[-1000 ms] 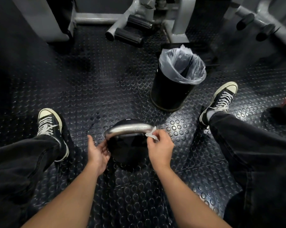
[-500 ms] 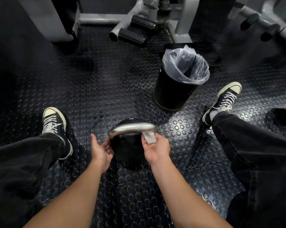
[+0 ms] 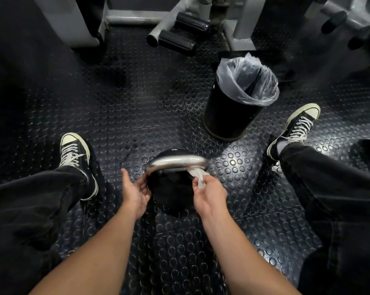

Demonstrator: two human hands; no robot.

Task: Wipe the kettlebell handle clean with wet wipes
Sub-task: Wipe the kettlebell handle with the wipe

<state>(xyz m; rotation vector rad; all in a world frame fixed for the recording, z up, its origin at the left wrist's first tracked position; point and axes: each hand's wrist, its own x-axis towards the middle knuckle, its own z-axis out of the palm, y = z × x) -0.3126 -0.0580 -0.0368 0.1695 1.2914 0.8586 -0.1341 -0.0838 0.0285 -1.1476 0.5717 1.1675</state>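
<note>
Seated on studded rubber flooring point(image 3: 120, 116), legs spread, with the black kettlebell point(image 3: 171, 194) standing upright between the feet, near the middle of the view at about 6 o'clock from the lined bin. Chrome kettlebell handle point(image 3: 176, 163) arching across the top of the bell, running from 9 to 3 o'clock.

Right hand point(image 3: 210, 195) at the 3 o'clock end of the handle, thumb and fingers pinching a crumpled white wet wipe point(image 3: 198, 174) and pulling it against the underside of the bar where it bends down to the bell. Left hand point(image 3: 137, 191) at the 9 o'clock end, palm up, thumb spread, fingers relaxed and lying against the side of the bell just under the handle; gripping nothing, seemingly steadying.

To do this step well, probably: wrap the wipe fully round the bar rather than dragging one edge, draw it along the whole arch from 3 toward 9 o'clock, work down both bends where grime collects, and refold to a fresh face when soiled. Worth keeping the left hand braced so the bell does not rock or tip on the bumpy floor. Most of the top of the bar looks shiny, though cleanliness cannot be judged from here.

Black waste bin point(image 3: 228, 118) at 1 o'clock from the kettlebell, well apart, tilted in the wide lens, lined with a clear plastic bag point(image 3: 247, 81) folded over the rim. Inside, only the dark hollow of the liner shows; contents, if any, cannot be told. Handy spot for the used wipe.
</note>
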